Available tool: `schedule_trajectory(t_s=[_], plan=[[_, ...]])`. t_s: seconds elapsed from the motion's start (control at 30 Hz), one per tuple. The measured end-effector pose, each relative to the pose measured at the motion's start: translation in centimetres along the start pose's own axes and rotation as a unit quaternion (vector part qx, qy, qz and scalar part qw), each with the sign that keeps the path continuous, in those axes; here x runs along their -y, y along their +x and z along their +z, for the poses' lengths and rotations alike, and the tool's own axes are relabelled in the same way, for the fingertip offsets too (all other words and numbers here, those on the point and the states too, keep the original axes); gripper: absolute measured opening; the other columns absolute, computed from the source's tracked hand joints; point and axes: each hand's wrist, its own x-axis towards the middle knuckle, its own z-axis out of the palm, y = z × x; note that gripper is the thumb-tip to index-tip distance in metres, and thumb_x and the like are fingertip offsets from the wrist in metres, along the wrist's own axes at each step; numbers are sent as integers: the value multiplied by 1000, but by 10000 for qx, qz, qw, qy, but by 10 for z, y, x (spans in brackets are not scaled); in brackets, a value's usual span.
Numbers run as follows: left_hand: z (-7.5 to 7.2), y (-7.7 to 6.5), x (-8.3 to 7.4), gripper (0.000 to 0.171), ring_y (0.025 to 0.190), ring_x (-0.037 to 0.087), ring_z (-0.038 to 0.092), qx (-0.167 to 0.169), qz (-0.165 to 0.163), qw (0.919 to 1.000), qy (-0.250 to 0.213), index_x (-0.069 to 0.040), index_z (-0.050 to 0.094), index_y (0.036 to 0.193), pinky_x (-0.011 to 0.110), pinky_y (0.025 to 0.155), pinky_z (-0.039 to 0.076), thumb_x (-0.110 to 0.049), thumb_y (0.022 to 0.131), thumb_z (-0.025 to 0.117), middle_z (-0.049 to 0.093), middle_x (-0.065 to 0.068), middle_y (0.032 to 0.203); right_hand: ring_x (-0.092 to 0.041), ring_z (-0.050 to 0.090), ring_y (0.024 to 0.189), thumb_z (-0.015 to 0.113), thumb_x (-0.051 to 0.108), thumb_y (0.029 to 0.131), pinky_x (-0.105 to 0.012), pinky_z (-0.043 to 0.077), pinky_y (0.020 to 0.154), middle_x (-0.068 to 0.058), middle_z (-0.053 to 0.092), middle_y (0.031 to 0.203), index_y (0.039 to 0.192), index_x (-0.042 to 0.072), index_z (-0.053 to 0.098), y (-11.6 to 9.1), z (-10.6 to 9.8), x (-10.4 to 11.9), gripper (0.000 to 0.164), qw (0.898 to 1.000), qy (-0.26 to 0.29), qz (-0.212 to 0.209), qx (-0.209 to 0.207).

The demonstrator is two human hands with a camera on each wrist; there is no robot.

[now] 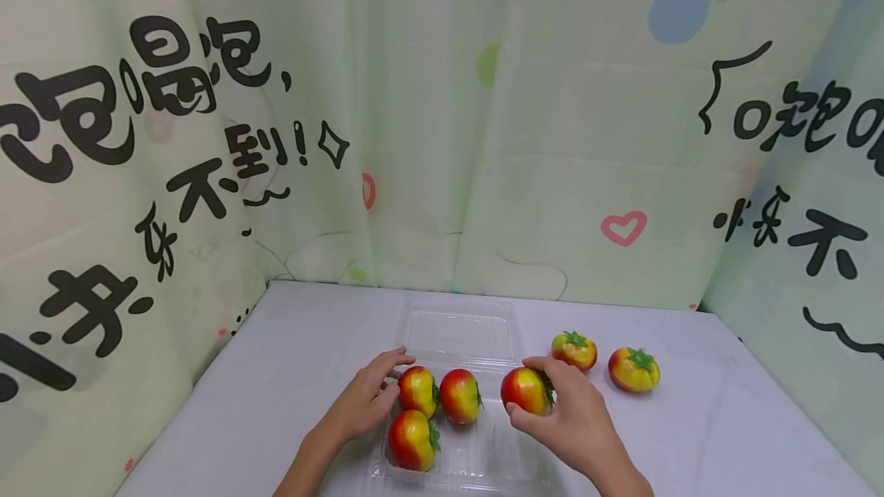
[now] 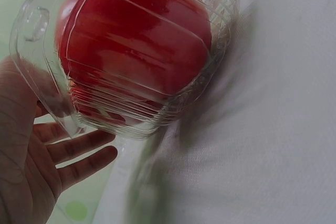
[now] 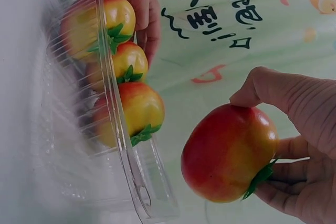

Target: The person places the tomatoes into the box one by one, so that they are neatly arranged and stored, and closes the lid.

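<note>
The right wrist view shows what the head view leaves unclear: the held persimmon (image 1: 521, 391) is up in the air, apart from the clear plastic tray (image 1: 483, 451) and beyond its rim. From the head view it appears over the tray's right half. The right hand (image 1: 576, 416) grasps it, thumb on one side and fingers on the other, near the leafy calyx. The left hand (image 1: 366, 396) is relaxed, fingers loosely extended, at the tray's left edge. The left wrist view sets this hand outside the ribbed wall, part of it seen through the clear flange; I cannot tell how firmly it touches.

The held fruit is glossy and plump, deep red on one flank and fading through orange to yellow by its green calyx; the right wrist view also shows tiny dark specks on its skin. Inside the tray, the far-left persimmon (image 1: 416, 391), the near-left persimmon (image 1: 410, 439) and the middle persimmon (image 1: 457, 396) lie tipped, calyxes to the right. The left wrist view shows only a smooth red side through the plastic.

The head view alone shows the lid (image 1: 459, 332), folded back toward the white table's (image 1: 290, 351) far edge, and two loose persimmons (image 1: 634, 374) toward the table's far right corner, calyxes upward.
</note>
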Motion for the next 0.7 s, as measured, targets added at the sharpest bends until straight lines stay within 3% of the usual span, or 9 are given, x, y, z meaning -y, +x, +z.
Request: schedule_trajectory(t_s=[0.37,0.7], plan=[[0,0,0,44,116,28,64,-11,16,10000,8,-2,56,140,48,98,56,-6,97,47,47,20,154,-22,60,108,92,25,71,-47,61,89,-2,68,121,126,16,68,-3,12,8,61,9997,156,50,184],[0,0,0,44,115,28,64,-11,0,10000,17,-2,56,140,48,98,56,-6,97,47,47,20,154,-17,59,100,92,31,70,-43,60,90,1,69,116,123,16,69,-6,21,14,59,9991,197,-67,364]])
